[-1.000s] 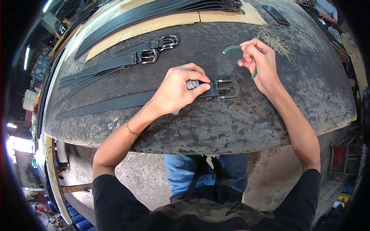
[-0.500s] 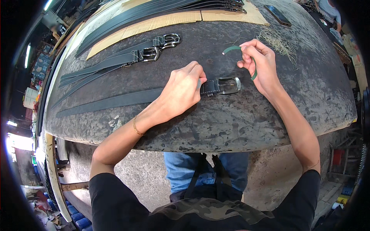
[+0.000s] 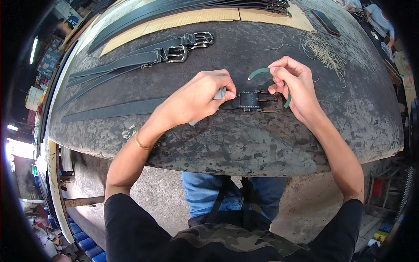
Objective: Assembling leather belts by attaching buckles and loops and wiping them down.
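Observation:
A black leather belt (image 3: 118,110) with pale stitching lies lengthwise on the dark table, its metal buckle (image 3: 271,103) at the right end. My left hand (image 3: 200,96) is closed above it, thumb and forefinger pinched beside the stitched part near the buckle. A crumpled grey cloth (image 3: 220,93) shows between those fingers; any thread there is too fine to make out. My right hand (image 3: 297,83) grips a curved green piece of mosquito coil (image 3: 260,71) over the buckle. The coil's pale tip points left, toward my left hand.
More belts with buckles (image 3: 176,54) lie at the back left. Behind them, a stack of black straps (image 3: 187,9) rests on cardboard (image 3: 209,15). Loose pale threads (image 3: 325,52) and a phone (image 3: 325,22) are at the back right. Another person (image 3: 380,19) is at the far right.
My right hand has come slightly nearer, down to the buckle. My left hand has shifted back along the belt, baring its stitched part. The buckle end has turned a little, and the view has shifted.

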Motion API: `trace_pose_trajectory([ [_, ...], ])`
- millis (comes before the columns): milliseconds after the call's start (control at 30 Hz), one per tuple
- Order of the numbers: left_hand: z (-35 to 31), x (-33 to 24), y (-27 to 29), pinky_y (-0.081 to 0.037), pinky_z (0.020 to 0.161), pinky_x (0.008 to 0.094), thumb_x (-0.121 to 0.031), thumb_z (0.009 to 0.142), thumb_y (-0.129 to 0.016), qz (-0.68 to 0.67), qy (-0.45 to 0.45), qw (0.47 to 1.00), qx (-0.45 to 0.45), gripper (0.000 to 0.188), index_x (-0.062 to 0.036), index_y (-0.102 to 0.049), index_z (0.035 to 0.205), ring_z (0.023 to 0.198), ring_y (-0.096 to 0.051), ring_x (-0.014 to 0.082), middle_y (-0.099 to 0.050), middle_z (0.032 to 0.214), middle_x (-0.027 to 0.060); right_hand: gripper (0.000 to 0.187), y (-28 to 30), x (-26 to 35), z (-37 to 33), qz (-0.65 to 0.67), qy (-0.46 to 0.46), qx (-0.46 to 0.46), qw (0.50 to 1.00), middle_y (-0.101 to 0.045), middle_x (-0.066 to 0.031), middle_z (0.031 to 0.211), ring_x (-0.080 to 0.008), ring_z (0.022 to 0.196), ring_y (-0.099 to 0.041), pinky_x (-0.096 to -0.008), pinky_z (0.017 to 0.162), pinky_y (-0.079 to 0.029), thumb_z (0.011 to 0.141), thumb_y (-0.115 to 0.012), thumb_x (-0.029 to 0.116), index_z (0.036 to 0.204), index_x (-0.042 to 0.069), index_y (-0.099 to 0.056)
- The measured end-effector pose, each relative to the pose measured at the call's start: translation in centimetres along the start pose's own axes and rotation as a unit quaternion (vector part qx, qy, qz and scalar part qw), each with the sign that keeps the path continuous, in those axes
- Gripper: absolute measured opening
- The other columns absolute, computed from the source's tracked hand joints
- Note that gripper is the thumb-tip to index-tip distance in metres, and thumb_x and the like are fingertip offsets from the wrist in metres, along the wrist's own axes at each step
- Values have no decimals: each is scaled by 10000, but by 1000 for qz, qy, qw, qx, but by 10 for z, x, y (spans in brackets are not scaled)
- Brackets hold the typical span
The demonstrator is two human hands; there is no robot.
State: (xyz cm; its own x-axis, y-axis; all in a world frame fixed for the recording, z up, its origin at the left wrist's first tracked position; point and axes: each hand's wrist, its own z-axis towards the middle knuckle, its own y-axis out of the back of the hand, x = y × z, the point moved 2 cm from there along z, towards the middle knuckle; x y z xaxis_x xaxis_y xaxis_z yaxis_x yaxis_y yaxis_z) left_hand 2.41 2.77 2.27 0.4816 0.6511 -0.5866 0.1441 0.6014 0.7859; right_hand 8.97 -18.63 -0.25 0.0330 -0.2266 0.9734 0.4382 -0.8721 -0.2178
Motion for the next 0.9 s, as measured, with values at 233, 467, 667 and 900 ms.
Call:
trace_pose_trajectory([
  [233,-3,1,-1,-481,730,377,-3,825,-625,20,-43,999,-10,95,30,-548,869,825,-612,332,-594,885,141,31,-13,-1,-7,-180,75,36,980,-623,-7,772,-47,674,-547,-202,570,-435,861,-621,16,864,-14,-625],
  [467,-2,3,-5,-480,723,373,21,766,-628,5,-41,999,-22,132,30,-524,847,792,-601,329,-578,861,138,15,-16,-1,-9,-189,78,31,978,-619,0,757,-33,700,-544,-204,599,-422,857,-613,-11,844,-10,-621],
  [667,-3,3,-4,-481,711,374,19,758,-635,3,-32,999,-22,141,29,-524,844,783,-603,325,-574,854,139,25,-17,-2,-10,-193,85,35,977,-610,0,750,-33,695,-541,-204,601,-423,853,-613,-24,833,-10,-611],
  [900,-2,2,-5,-482,708,369,28,752,-632,9,-43,999,-25,141,29,-522,839,775,-600,320,-574,852,138,26,-17,-2,-10,-189,74,41,978,-609,-2,751,-34,698,-539,-210,609,-423,848,-616,-23,827,-13,-605],
])
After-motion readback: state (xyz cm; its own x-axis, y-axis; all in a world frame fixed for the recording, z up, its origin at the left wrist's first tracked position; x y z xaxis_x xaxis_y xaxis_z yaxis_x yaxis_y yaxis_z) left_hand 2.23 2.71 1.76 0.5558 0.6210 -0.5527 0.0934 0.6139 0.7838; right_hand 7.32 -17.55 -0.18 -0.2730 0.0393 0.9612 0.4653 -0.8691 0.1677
